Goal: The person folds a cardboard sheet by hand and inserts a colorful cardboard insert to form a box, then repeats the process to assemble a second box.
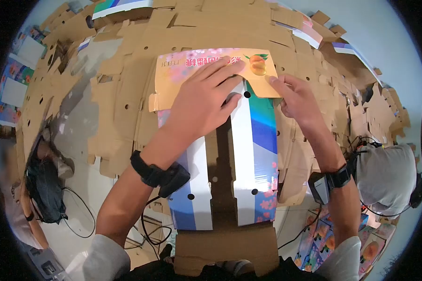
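Observation:
A printed cardboard carton [262, 136] lies in front of me, its long white-edged flaps folded inward with a dark gap between them. Its far orange flap [166, 89] shows pink blossoms and a peach picture. My left hand [204, 98] rests over this flap and the top of the carton, fingers spread, its palm hidden. At the flap's right corner my right hand [295, 98] pinches the edge between thumb and curled fingers. Nearest my body a plain brown flap [227, 248] hangs open.
Flattened brown cardboard [122, 103] lies under and around the carton. One person [386, 178] is at the right, another [19, 210] at the far left. Printed cartons [318, 239] lie at the lower right. Dark cables run from my wrist devices.

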A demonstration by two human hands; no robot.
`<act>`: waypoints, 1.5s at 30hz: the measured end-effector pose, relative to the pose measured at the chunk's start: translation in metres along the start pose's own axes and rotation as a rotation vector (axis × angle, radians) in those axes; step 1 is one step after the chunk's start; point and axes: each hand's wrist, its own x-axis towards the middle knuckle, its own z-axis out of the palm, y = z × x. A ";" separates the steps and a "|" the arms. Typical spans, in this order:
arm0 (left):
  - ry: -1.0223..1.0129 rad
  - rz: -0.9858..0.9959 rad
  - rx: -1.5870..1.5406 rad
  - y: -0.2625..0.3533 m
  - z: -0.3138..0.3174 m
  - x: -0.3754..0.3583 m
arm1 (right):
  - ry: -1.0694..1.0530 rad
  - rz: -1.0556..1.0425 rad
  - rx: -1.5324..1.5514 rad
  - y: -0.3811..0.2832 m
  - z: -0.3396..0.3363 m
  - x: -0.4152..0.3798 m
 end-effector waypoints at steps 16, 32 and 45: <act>0.022 0.059 -0.013 0.001 -0.004 -0.004 | -0.019 -0.158 -0.173 0.007 0.007 -0.011; 0.022 -0.733 0.247 0.015 -0.070 -0.085 | 0.259 -0.484 -0.299 0.015 0.047 -0.013; -0.138 -0.711 0.170 0.002 -0.078 -0.073 | 0.356 -0.566 -0.426 0.017 0.059 -0.008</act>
